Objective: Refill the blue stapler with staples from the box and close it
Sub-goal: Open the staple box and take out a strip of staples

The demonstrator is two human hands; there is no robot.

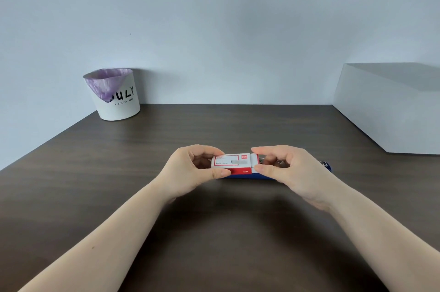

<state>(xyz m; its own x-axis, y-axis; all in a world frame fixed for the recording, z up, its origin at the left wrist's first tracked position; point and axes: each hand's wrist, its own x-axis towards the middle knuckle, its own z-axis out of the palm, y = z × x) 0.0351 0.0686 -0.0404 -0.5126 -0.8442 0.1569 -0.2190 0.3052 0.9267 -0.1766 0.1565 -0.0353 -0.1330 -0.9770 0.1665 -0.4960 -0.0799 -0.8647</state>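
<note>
Box [232,163] held above stapler [247,176], mid-tabletop toward near edge. Left hand [190,170] pinching sleeve end; right hand [285,168] pinching inner tray. Cardboard likely light, crushable: grip edges; staple strips brittle.

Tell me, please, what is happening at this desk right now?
A person holds a small red-and-white staple box in both hands above the dark desk. The left hand grips the sleeve while the right hand pinches at its inner tray end, apparently sliding it open. The blue stapler lies on the desk right behind them, not yet loaded.
</note>
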